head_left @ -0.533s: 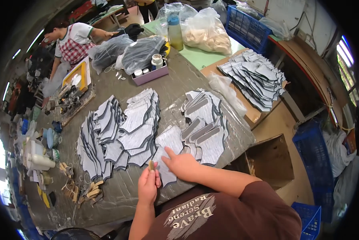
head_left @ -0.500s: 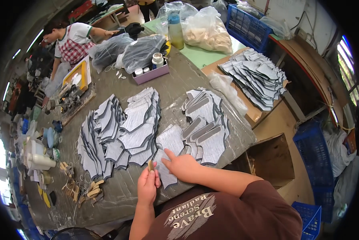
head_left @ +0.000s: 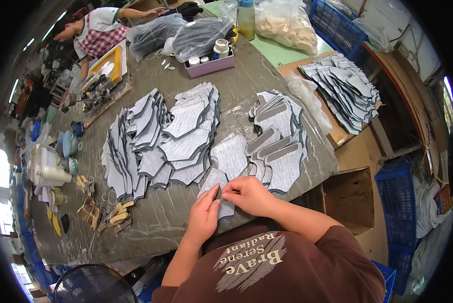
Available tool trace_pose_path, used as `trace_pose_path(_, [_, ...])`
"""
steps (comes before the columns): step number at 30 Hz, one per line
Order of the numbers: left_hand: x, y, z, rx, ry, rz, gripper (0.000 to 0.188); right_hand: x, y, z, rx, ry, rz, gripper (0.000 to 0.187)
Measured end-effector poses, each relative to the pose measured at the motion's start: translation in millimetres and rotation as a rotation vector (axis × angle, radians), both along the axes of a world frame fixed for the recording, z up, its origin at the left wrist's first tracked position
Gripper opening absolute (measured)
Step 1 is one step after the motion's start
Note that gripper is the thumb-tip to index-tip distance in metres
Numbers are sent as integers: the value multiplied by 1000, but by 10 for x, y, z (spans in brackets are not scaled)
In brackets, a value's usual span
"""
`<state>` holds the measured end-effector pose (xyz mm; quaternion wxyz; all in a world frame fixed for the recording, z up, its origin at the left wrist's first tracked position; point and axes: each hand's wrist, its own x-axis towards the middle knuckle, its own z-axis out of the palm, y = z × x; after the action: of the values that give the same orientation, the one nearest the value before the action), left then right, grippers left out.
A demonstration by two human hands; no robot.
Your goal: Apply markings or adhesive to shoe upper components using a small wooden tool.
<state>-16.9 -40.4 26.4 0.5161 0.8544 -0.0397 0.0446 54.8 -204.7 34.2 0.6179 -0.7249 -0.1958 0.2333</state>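
Near the table's front edge, my left hand [head_left: 204, 216] is closed on a small narrow strip [head_left: 217, 195], its dark side showing. Fingertips of my right hand [head_left: 251, 196] are pinched together against the strip's side; whatever is between them is too small to make out. Beneath both hands lies a light grey cut fabric piece [head_left: 214, 179], partly covered by them. Another grey piece [head_left: 229, 155] lies just beyond. To the right is a pile of similar pieces [head_left: 285, 166], several bearing dark grey strips [head_left: 262, 141]. Overlapping stacks of plain grey pieces [head_left: 186, 146] spread to the left.
Bundles of tan strips [head_left: 118, 214] lie at the left front. A purple box [head_left: 211, 67] with white jars stands at the back, near plastic-wrapped bundles [head_left: 203, 38]. More grey pieces [head_left: 342, 91] are heaped on cardboard at right. A co-worker [head_left: 97, 35] bends over the far left side.
My right hand has left the fabric piece and come to the strip in my left hand. The strip showed tan before and now shows dark. The whole view has shifted.
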Motion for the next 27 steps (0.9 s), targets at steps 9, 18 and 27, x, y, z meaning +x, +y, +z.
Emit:
trace_pose_path(9, [-50,10,-42,-245,291,-20,35,-20,30,-158,298,303,35,7])
trace_pose_path(18, [-12,-28,-75,-559,130,116,28,-85,-23,-101,289,522,146,15])
trace_pose_path(27, [-8,273,-207,-342,55,324,3,108,-222,-172,731,832,-273,15])
